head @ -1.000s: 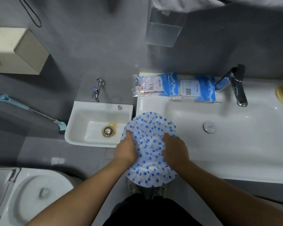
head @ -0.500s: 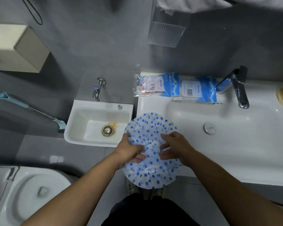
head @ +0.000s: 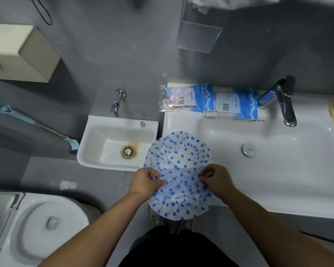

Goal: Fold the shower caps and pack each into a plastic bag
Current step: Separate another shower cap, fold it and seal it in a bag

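- Where the white washbasin (head: 278,180) ends at its front left corner, the blue-dotted shower cap (head: 178,157) lies spread, overhanging the edge.
- Plastic bags (head: 235,105) lie on the rear ledge.
- Left hand (head: 146,183): curled fingers pinch the cap's left edge.
- Right hand (head: 216,179): curled fingers pinch its right edge.

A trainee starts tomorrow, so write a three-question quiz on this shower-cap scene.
1. True or false: the cap is already packed in a bag.
2. Which hands pinch the cap? A: left hand only. B: right hand only. C: both.
3. Fill in: the bags lie on the sink ledge beside the ____.
Key: 1 false; 2 C; 3 tap.
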